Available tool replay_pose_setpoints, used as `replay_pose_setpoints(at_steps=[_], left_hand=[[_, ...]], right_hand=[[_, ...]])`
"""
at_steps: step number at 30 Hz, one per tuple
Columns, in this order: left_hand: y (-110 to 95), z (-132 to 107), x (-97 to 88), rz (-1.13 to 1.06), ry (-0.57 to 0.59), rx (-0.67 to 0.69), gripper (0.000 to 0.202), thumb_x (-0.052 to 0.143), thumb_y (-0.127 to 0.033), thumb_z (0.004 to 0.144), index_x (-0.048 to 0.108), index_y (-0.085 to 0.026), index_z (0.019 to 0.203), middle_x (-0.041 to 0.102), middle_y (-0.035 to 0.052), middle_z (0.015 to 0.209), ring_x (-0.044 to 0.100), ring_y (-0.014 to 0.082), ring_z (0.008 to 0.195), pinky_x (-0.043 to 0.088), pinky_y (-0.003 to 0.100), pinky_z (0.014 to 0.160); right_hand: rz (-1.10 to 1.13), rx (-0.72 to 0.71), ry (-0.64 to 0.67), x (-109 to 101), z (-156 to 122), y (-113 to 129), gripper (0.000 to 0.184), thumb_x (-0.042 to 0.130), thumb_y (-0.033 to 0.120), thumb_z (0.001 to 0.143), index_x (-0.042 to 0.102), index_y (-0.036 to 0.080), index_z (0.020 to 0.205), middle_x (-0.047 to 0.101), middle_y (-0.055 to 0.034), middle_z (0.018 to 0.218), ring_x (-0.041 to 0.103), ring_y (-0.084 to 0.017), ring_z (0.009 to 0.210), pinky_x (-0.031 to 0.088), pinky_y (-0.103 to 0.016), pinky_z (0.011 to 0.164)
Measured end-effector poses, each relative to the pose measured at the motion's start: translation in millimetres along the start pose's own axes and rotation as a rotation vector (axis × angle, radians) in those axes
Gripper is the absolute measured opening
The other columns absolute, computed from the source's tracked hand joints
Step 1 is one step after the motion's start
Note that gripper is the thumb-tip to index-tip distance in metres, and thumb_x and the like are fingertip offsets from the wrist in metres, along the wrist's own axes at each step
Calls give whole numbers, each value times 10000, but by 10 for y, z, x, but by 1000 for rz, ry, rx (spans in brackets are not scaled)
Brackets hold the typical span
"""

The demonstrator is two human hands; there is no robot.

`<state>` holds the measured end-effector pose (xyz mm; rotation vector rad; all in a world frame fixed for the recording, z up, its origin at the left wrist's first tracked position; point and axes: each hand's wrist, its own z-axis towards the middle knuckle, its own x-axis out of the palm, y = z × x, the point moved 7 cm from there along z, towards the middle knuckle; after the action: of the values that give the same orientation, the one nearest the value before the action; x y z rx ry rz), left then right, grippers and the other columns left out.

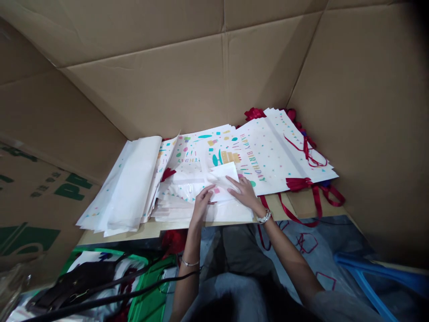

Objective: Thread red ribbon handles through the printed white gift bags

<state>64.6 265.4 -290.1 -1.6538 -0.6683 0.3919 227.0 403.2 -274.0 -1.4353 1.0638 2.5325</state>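
My left hand (203, 201) has its fingers curled at the lower left edge of a folded white printed sheet (221, 179). Across the right side of the same sheet lies my right hand (246, 193), its fingers stretched apart and pointing left. The sheet rests on a stack of white sheets (231, 212) at the table's front edge. Just behind it are sheets with a coloured cake and "HAPPY BIRTHDAY" print (231, 156). A red ribbon bow (168, 174) sits left of my hands. My fingertips partly hide the sheet's lower edge.
At left lies a pile of folded white sheets (134, 179). Fanned printed sheets with red ribbons (278, 147) fill the right; a ribbon loop (317, 208) hangs over the edge. Cardboard walls (167, 89) enclose the table. Below are a green crate (147, 290), a dark bag (77, 281) and a blue stool (368, 273).
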Motion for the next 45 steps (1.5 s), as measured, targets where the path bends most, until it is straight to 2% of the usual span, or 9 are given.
replay_pose_setpoints(at_steps=[3, 8, 17, 21, 24, 29, 32, 38, 45], left_hand=[[2, -20, -10, 0, -41, 20, 595, 857, -513, 704, 757, -171, 1181, 603, 1, 760, 546, 133, 668, 517, 223, 566], [45, -46, -34, -57, -29, -11, 695, 822, -583, 749, 716, -170, 1298, 641, 22, 845, 578, 148, 722, 528, 251, 652], [-11, -95, -23, -57, 59, 46, 741, 795, -564, 816, 624, -187, 1430, 466, -48, 721, 482, 130, 674, 475, 235, 650], [16, -68, -4, -47, 44, 71, 688, 777, -534, 807, 587, -190, 1373, 518, -49, 724, 484, 127, 645, 462, 230, 616], [70, -45, -20, -58, -25, 48, 600, 807, -479, 739, 543, -217, 1210, 586, -39, 773, 516, 126, 644, 461, 221, 585], [42, -53, -31, -51, -66, 44, 464, 808, -512, 722, 530, -220, 952, 515, -43, 746, 517, 125, 642, 501, 240, 574], [-14, -88, -14, -58, -7, 62, 467, 822, -530, 732, 580, -205, 965, 530, -26, 798, 559, 134, 703, 522, 243, 601], [-39, -143, 23, -94, 120, 71, 531, 872, -398, 713, 580, -207, 1112, 654, 4, 934, 624, 115, 735, 514, 225, 671], [17, -74, 3, -74, -31, 33, 548, 826, -400, 683, 453, -246, 1053, 646, -6, 882, 630, 157, 797, 525, 218, 600]], right_hand=[[37, 2, -8, 3, 5, -16, 578, 361, 587, 1095, 513, 319, 1584, 669, -108, 1059, 534, -296, 1090, 457, -436, 988], [32, -2, -32, 6, 13, -22, 615, 304, 584, 1102, 533, 265, 1575, 688, -122, 1044, 543, -307, 1080, 468, -451, 964], [34, -14, -43, 10, 13, -21, 621, 294, 582, 1104, 538, 255, 1572, 692, -119, 1012, 544, -305, 1050, 473, -451, 942], [29, -2, -40, 6, 14, -25, 620, 297, 586, 1103, 544, 258, 1568, 682, -114, 989, 549, -303, 1057, 468, -438, 941], [37, -6, -40, 8, 14, -25, 630, 292, 600, 1100, 546, 260, 1565, 685, -112, 998, 551, -304, 1059, 462, -438, 944], [35, 11, -33, 27, 16, -51, 614, 308, 598, 1098, 550, 275, 1561, 684, -109, 1017, 552, -304, 1076, 461, -448, 965], [41, 12, -31, 31, 17, -52, 607, 322, 598, 1096, 543, 284, 1566, 684, -109, 1027, 551, -304, 1075, 464, -452, 971], [52, 18, -30, 12, 17, -35, 596, 340, 601, 1092, 547, 298, 1562, 674, -104, 1004, 556, -302, 1087, 467, -444, 975], [57, 26, -45, 7, 14, -43, 598, 351, 615, 1087, 561, 301, 1551, 629, -92, 937, 557, -302, 1069, 472, -438, 957]])
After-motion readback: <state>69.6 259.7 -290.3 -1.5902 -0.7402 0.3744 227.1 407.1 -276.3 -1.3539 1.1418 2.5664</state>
